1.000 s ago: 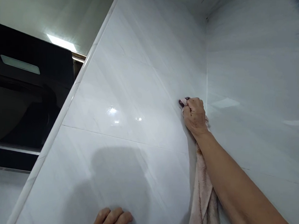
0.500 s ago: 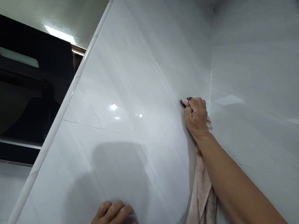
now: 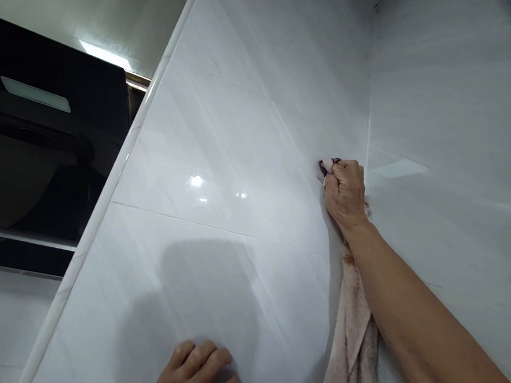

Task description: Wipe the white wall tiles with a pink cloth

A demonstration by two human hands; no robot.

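Note:
My right hand (image 3: 345,193) is closed in a fist around a pinkish cloth (image 3: 350,332). A bunched piece of it with a dark patterned edge pokes out at the fingers, against the white tiled wall (image 3: 224,131) close to the inner corner. The rest of the cloth hangs down under my forearm, with a brownish orange mark near its top. At the bottom edge, my left hand (image 3: 199,369) rests by the same tiles, its fingers loosely bent and slightly apart. No object shows in it, and its lower part is out of frame.
A second tiled wall (image 3: 454,229) meets the first at the right. On the left, a rounded trim edge (image 3: 107,187) borders the tiles. Beyond it is a glossy black panel (image 3: 34,158), with a greenish grey surface (image 3: 76,4) above.
The whole view has shifted slightly, so the walls and both hands appear a little farther right and higher. Against the tiles, neither hand has clearly moved, and the right still grips the cloth.

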